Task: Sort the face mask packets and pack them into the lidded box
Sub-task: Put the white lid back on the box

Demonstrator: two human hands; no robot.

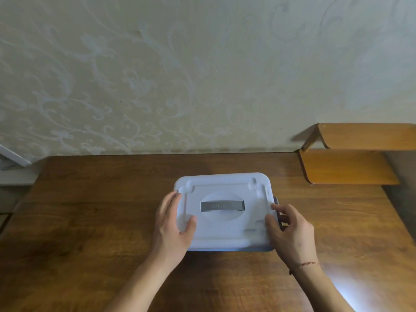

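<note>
— White plastic, that lidded box (225, 212), sitting lid-on in the middle of the wooden table (90, 221), a grey handle (222, 206) folded flat across its top.

— And the hands?

— The left hand (173, 224) clasps the left edge, thumb curled onto the lid, fingers running down the side. The right hand (290, 230) is bent around the right edge, fingertips at a dark latch (278, 212) there; it is blurred, so I cannot tell whether it grips or only touches.

— Any face mask packets?

— None in view. Either inside the box or out of sight; I cannot say which.

— So which step is this?

— My guess: working the lid, opening or fastening it.

— How to do it well?

— Hold the box down with the left hand so it doesn't skate on the wood, work the right latch squarely, then treat the left side alike. Keep the lid level; forcing one corner could jam it.

— Anything else around?

— Two wooden shelves (351, 167) at the far right.
</note>
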